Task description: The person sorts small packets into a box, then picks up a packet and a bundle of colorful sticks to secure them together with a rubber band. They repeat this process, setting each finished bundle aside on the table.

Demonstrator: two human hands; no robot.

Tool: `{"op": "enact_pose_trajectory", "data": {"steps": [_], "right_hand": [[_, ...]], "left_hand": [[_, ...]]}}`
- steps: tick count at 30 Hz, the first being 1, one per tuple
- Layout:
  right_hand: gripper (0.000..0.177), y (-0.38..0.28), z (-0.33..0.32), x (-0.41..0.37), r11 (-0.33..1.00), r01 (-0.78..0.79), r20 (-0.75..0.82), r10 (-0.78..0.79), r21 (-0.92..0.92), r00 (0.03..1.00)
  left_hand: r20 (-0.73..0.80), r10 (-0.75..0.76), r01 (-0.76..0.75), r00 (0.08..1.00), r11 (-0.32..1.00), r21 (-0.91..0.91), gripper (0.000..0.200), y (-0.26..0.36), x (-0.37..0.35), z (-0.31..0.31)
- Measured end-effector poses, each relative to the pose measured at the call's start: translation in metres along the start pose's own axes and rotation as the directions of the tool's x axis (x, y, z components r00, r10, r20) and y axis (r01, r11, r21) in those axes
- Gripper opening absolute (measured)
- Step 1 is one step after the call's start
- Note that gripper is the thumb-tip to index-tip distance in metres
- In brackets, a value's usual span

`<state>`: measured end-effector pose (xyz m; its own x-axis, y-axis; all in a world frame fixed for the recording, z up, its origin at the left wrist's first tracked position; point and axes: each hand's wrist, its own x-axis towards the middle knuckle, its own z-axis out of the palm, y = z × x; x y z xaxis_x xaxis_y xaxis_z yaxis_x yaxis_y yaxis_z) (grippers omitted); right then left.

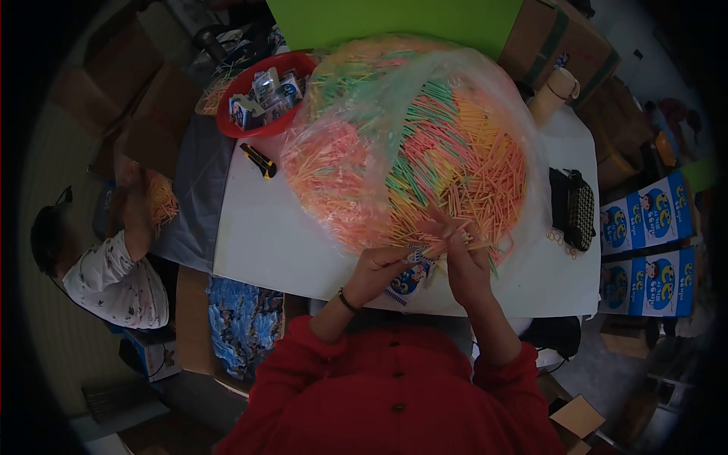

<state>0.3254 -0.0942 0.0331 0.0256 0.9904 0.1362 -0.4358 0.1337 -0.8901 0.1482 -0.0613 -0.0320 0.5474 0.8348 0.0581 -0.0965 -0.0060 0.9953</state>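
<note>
sticks (pixel 447 241) sit between the 2 hands (pixel 467 271), beside a clear bag (pixel 531 152).

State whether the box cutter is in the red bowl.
No, the box cutter lies on the white table, outside the red bowl.

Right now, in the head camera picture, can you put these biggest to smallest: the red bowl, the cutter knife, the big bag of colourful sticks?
Largest to smallest, as they look:
1. Bag of colourful sticks
2. Red bowl
3. Cutter knife
</note>
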Motion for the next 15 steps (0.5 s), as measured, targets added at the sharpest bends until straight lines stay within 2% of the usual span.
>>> {"op": "enact_pose_trajectory", "data": {"steps": [2, 6, 9, 11, 12, 14, 15], "right_hand": [[0.019, 0.004, 0.0, 0.002, 0.996, -0.027, 0.051, 0.032, -0.09, 0.998], [0.02, 0.008, -0.001, 0.0, 0.993, -0.067, 0.007, 0.068, -0.1, 0.998], [0.019, 0.007, -0.005, 0.002, 0.994, -0.09, -0.013, 0.09, -0.058, 0.996], [0.018, 0.008, -0.009, 0.002, 0.977, -0.198, -0.131, 0.207, 0.078, 0.97], [0.018, 0.007, -0.007, 0.003, 0.978, -0.195, -0.133, 0.204, 0.077, 0.97], [0.019, 0.006, -0.002, 0.001, 0.981, -0.171, -0.087, 0.162, -0.097, 0.983], [0.019, 0.011, -0.004, 0.0, 0.98, -0.173, -0.087, 0.165, -0.095, 0.982]], "left_hand": [[-0.017, 0.024, -0.024, 1.0, 1.0, 0.006, 0.022, -0.001, -0.001, -0.001], [-0.019, 0.069, -0.069, 0.997, 0.998, -0.005, 0.024, -0.009, -0.002, -0.006], [-0.011, 0.069, -0.069, 0.998, 0.997, -0.015, 0.025, -0.01, -0.002, -0.004], [-0.025, 0.071, -0.072, 0.997, 0.997, -0.016, 0.026, -0.01, -0.003, -0.003], [-0.032, 0.068, -0.069, 0.997, 0.997, -0.017, 0.025, -0.009, -0.003, -0.002], [-0.042, 0.063, -0.063, 0.997, 0.998, -0.02, 0.025, -0.005, -0.002, -0.002], [-0.017, 0.067, -0.067, 0.998, 0.998, 0.012, 0.026, -0.001, 0.0, -0.002]]}}
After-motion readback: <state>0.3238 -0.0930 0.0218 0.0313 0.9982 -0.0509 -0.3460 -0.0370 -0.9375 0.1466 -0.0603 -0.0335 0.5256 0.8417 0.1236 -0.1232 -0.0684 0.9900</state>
